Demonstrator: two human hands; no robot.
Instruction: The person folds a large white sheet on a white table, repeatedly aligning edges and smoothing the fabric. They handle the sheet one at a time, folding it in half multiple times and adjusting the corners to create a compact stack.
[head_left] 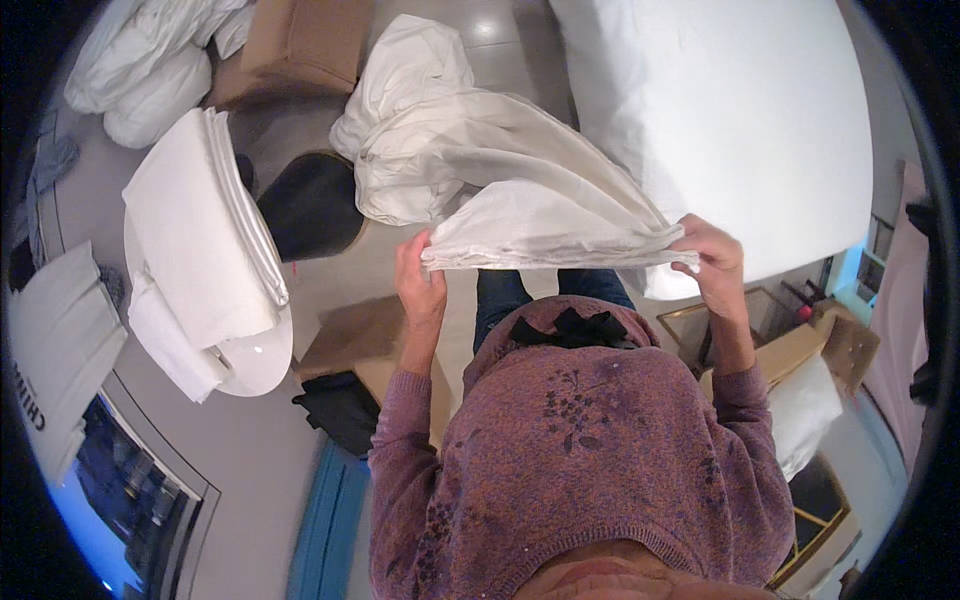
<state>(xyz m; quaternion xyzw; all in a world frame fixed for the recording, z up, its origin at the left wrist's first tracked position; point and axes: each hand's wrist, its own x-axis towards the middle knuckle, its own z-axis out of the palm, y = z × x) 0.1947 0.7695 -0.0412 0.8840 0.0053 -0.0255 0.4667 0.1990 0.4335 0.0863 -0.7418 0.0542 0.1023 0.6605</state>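
Between my hands a white sheet (pixel 550 222) is pulled out sideways, its gathered edge running almost straight in front of my waist. At the left end of that edge, my left hand (pixel 420 280) is closed on the cloth, fingers wrapped round it. My right hand (pixel 712 262) pinches the opposite end, where several layers bunch together. The remainder of the sheet trails away from me into a crumpled heap at the far side, beside the bed.
A white-covered bed or mattress (pixel 740 130) fills the far right. Folded white linen (pixel 205 230) lies on a white rounded seat or table (pixel 262 352) at left. A cardboard box (pixel 305 45) and bundled white fabric (pixel 160 85) are at far left; another box (pixel 350 345) stands nearer.
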